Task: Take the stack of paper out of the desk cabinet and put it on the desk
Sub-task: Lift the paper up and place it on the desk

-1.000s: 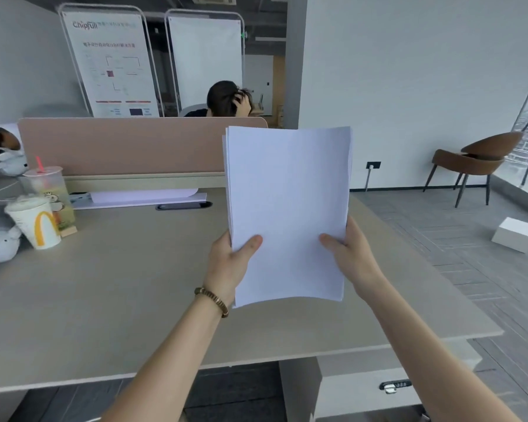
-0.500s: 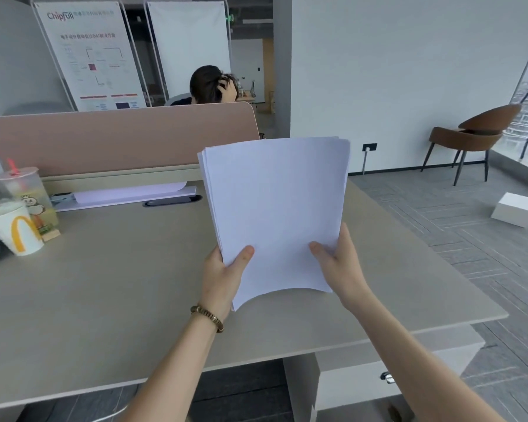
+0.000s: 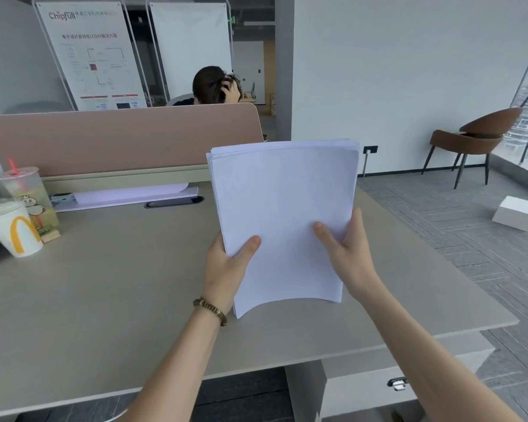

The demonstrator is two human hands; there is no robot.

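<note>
A stack of white paper (image 3: 284, 208) hangs in the air over the right half of the beige desk (image 3: 110, 287), tilted with its top edge away from me and its lower edge bowed. My left hand (image 3: 226, 263) grips its lower left side, thumb on top. My right hand (image 3: 346, 254) grips its lower right side the same way. The desk cabinet (image 3: 363, 382) stands under the desk's right end, with a metal lock on its front.
Two drink cups (image 3: 19, 217) stand at the desk's left edge. A white sheet and a dark cable slot (image 3: 174, 201) lie by the pink divider (image 3: 122, 138). A person sits behind the divider. A brown chair (image 3: 473, 138) and a white box (image 3: 517, 213) are on the floor at right.
The paper stack has come down and tipped from nearly upright toward the desk top, with both hands still on it. The view has shifted a little.
</note>
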